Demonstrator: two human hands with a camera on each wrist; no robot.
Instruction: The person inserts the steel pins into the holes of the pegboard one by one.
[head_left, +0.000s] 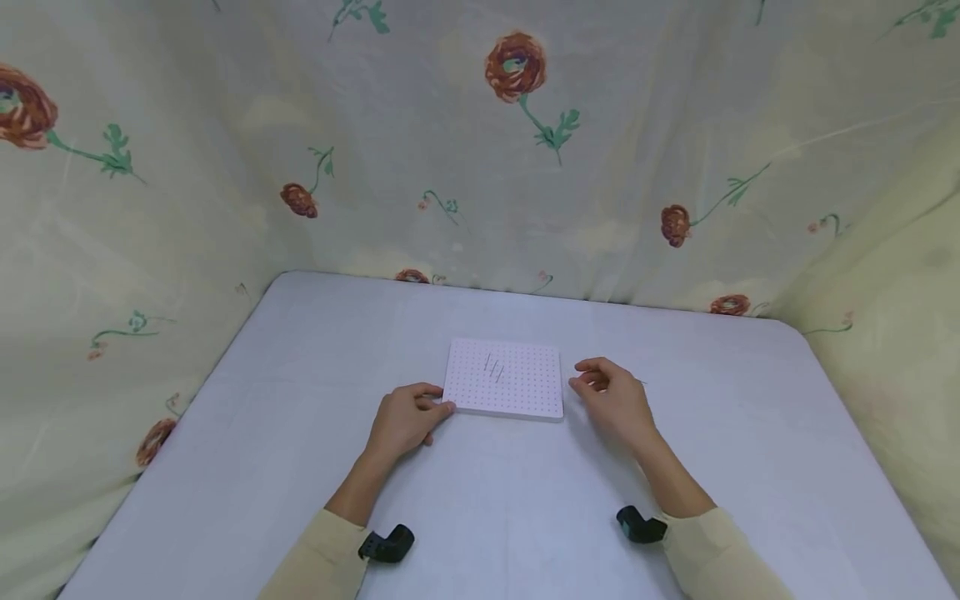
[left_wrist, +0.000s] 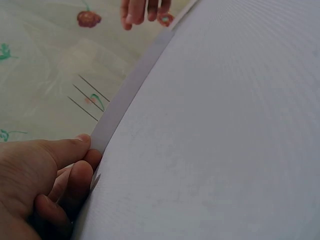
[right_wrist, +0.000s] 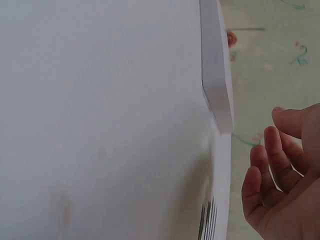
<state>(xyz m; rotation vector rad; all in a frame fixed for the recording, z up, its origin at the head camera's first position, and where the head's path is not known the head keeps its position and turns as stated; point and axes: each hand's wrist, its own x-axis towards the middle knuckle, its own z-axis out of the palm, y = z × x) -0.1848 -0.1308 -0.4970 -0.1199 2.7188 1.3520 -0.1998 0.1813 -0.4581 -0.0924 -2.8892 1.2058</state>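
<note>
A white pegboard (head_left: 525,379) with rows of small holes lies flat on the table. Three thin dark needle-like pins (left_wrist: 89,98) stand upright in its left part. My left hand (head_left: 405,421) holds the board's near left corner, thumb at the front edge and fingers against the side. Just off the board's right edge, my right hand (head_left: 615,404) hovers with thumb and fingers loosely bent and apart; nothing shows between them in the right wrist view. Beyond that hand, several thin dark pins (right_wrist: 207,220) lie on the table, mostly hidden in the head view.
The white-covered table (head_left: 300,333) reaches around the board on all sides. A flower-printed curtain (head_left: 600,167) hangs behind the table and along both sides. Each wrist carries a black camera mount (head_left: 387,544) near the sleeve.
</note>
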